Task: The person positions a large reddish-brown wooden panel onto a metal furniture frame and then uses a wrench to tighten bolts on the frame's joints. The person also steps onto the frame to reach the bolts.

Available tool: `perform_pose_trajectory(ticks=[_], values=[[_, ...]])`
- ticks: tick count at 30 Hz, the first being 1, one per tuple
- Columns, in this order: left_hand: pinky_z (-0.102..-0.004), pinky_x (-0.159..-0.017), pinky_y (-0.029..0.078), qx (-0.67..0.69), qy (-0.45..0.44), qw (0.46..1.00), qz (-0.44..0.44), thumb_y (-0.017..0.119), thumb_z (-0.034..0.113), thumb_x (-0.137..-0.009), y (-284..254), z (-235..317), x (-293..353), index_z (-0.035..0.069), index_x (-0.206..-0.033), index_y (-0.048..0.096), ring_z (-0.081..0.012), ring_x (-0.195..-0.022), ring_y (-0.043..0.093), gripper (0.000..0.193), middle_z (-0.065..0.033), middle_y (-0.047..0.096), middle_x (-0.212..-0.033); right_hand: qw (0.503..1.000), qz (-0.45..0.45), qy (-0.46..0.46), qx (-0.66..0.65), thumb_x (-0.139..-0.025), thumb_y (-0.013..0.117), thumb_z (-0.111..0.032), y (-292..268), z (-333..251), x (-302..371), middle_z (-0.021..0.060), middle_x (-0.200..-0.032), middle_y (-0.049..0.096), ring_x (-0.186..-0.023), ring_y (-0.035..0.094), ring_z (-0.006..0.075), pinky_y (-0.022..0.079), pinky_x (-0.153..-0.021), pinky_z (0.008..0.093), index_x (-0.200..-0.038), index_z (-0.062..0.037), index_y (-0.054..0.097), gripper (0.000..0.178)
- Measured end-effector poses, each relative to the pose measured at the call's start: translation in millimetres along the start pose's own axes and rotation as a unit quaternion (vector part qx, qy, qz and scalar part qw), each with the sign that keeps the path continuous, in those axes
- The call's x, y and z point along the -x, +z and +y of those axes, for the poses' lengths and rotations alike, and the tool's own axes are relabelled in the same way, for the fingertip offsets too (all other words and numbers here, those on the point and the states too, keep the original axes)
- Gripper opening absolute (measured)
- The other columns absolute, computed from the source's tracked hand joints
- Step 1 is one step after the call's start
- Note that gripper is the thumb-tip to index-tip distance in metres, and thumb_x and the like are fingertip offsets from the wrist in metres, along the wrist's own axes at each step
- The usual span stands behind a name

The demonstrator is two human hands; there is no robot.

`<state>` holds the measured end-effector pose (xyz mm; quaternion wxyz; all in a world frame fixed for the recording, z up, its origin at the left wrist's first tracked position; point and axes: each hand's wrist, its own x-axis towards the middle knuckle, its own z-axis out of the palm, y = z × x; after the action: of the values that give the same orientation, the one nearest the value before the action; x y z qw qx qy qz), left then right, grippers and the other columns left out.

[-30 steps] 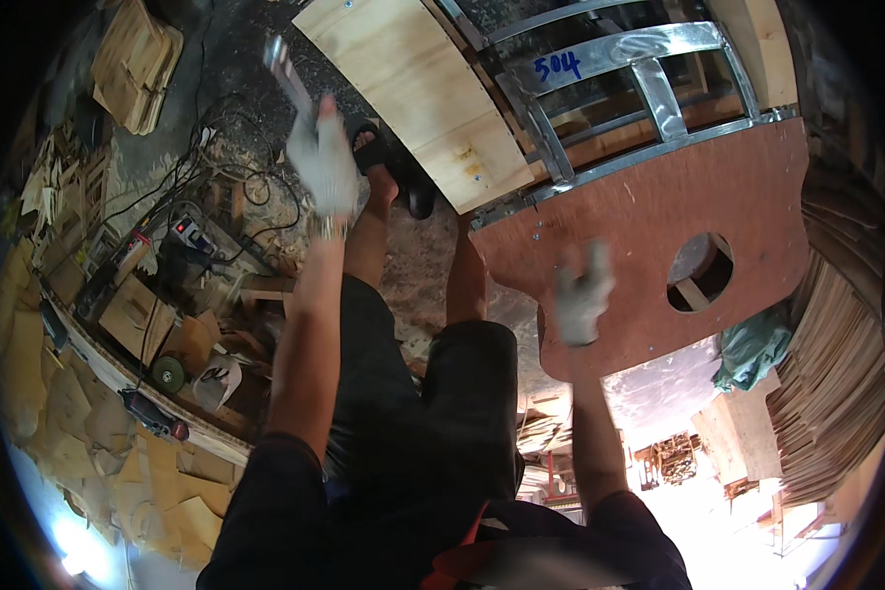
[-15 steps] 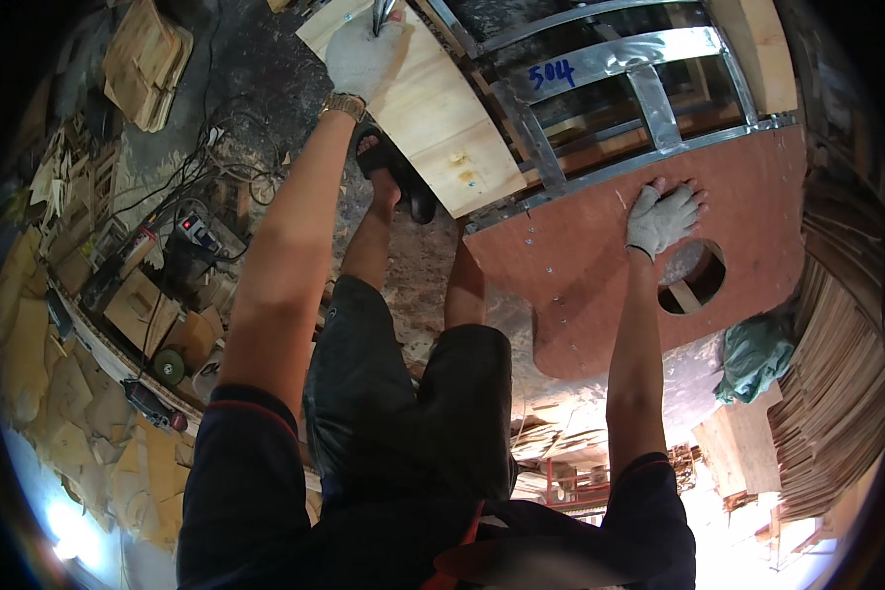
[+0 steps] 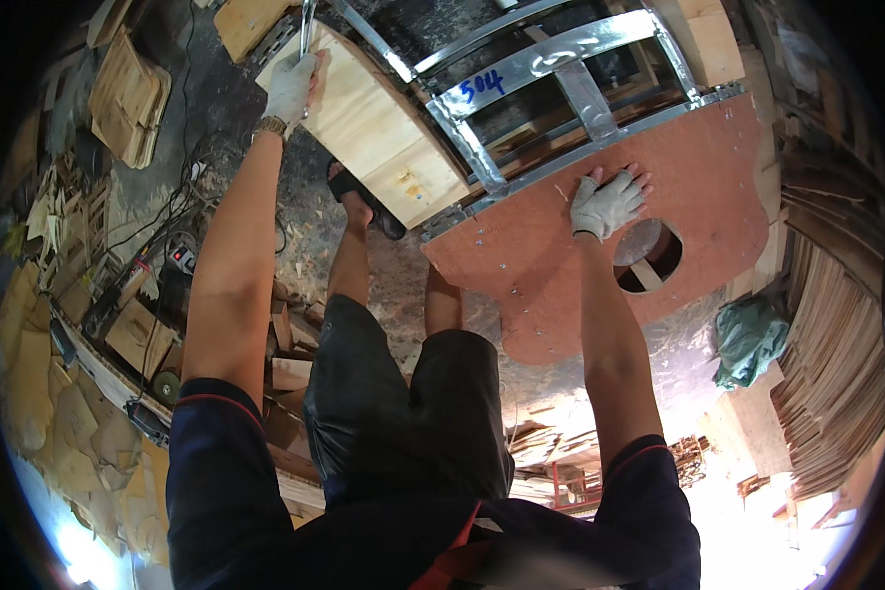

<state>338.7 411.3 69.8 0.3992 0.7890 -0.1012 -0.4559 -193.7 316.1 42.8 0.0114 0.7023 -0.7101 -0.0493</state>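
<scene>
My left hand (image 3: 290, 87), in a white glove, is closed around a slim metal tool (image 3: 307, 25) held against the upper corner of a pale plywood panel (image 3: 374, 123). My right hand (image 3: 608, 203), also gloved, lies flat with fingers spread on a reddish-brown board (image 3: 551, 265) beside its round hole (image 3: 647, 256). Both boards are fixed to a shiny metal frame (image 3: 546, 59).
My legs and a sandalled foot (image 3: 364, 202) stand on a dusty floor. Cables, a power strip (image 3: 179, 258) and wood offcuts (image 3: 128, 84) lie at left. Stacked plywood sheets (image 3: 836, 374) and a green cloth (image 3: 747, 339) sit at right.
My left hand rose with the tool to the pale panel's corner. My right hand came down flat on the reddish board and stays there.
</scene>
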Motion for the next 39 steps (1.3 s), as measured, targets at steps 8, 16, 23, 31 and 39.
perform_pose_trajectory(ticks=[8, 16, 23, 31, 39], values=[[-0.0262, -0.040, 0.032, -0.012, 0.016, 1.000, 0.002, 0.054, 0.026, -0.104, 5, 2, 0, 0.001, -0.106, 0.070, -0.0072, -0.043, 0.040, 0.029, 0.0045, 0.046, -0.060, 0.999, -0.019, 0.010, -0.029, -0.097, 0.059, -0.050, 11, 2, 0, 0.0213, -0.173, 0.015, -0.160, 0.008, 0.0419, 0.008, -0.127, 0.0589, -0.164, -0.0089, 0.026, 0.085], [-0.0267, -0.040, 0.032, -0.005, 0.009, 1.000, 0.014, 0.059, 0.028, -0.100, 6, -5, 0, 0.007, -0.099, 0.072, -0.0065, -0.042, 0.040, 0.025, 0.0063, 0.048, -0.060, 0.999, -0.006, 0.014, -0.039, -0.098, 0.056, -0.049, 18, 3, 3, 0.0201, -0.173, 0.016, -0.160, 0.011, 0.0410, 0.010, -0.127, 0.0577, -0.164, -0.0097, 0.029, 0.081], [-0.0275, -0.044, 0.028, -0.004, 0.006, 1.000, -0.004, 0.066, 0.030, -0.097, 6, -12, -3, 0.012, -0.079, 0.064, -0.0048, -0.048, 0.039, 0.026, 0.0077, 0.046, -0.060, 0.999, -0.050, 0.020, -0.003, -0.097, 0.059, -0.045, 28, 5, -4, 0.0209, -0.174, 0.012, -0.160, 0.007, 0.0419, 0.006, -0.127, 0.0586, -0.166, -0.0092, 0.021, 0.087], [-0.0282, -0.049, 0.029, 0.044, 0.005, 0.998, -0.045, 0.069, 0.019, -0.096, 11, -15, -4, 0.013, -0.072, 0.056, -0.0052, -0.053, 0.038, 0.028, 0.0075, 0.045, -0.061, 0.984, -0.175, 0.033, -0.009, -0.102, 0.050, -0.050, 13, 10, -10, 0.0249, -0.173, 0.004, -0.159, 0.004, 0.0471, 0.008, -0.127, 0.0603, -0.167, -0.0067, 0.011, 0.087], [-0.0369, -0.063, 0.044, -0.064, 0.012, 0.997, -0.038, 0.071, 0.025, -0.095, 11, -43, -20, 0.000, -0.082, 0.063, -0.0160, -0.065, 0.053, 0.029, -0.0022, 0.059, -0.071, 0.897, -0.400, 0.136, -0.128, -0.102, 0.042, -0.048, -2, 22, -51, 0.0252, -0.173, -0.006, -0.160, 0.011, 0.0390, 0.021, -0.128, 0.0448, -0.168, -0.0082, 0.002, 0.086]])
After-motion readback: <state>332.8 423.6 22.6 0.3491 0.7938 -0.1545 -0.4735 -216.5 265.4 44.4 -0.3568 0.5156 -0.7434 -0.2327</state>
